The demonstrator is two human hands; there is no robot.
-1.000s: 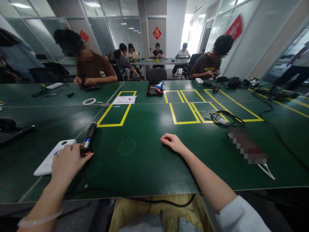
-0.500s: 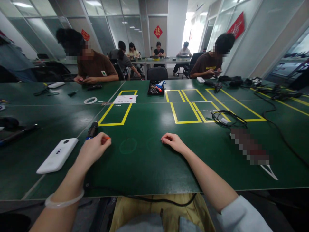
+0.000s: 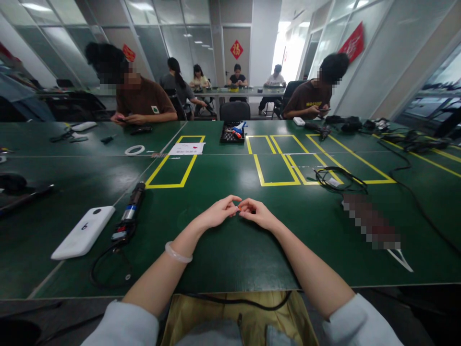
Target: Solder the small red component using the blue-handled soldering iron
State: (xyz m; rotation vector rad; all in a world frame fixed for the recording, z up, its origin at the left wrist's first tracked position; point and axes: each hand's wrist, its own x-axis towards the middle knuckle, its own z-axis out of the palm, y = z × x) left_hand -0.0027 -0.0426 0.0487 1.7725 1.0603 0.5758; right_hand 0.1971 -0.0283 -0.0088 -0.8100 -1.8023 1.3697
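Observation:
My left hand (image 3: 218, 213) and my right hand (image 3: 258, 213) meet fingertip to fingertip just above the green table (image 3: 230, 259). Between the tips is a small orange piece (image 3: 238, 209), too little to make out its kind. My left thumb and fingers pinch it. My right fingers are curled closed against it, and whatever else they may hold is hidden. A pale bangle (image 3: 178, 253) circles my left wrist. Left of my left hand lies a black and silver cylindrical tool (image 3: 130, 212) with a cable.
A white slab marked 6 (image 3: 84, 231) lies at the left. Ahead are yellow tape outlines (image 3: 281, 183), a paper sheet (image 3: 187, 148) and a black tray (image 3: 232, 132) with small items. A coiled black cable (image 3: 338, 179) lies to the right. Other people sit across the table.
My left hand has moved right, from beside the cylindrical tool to my right hand, carrying the orange piece. The tool now shows fully. My right hand has hardly moved.

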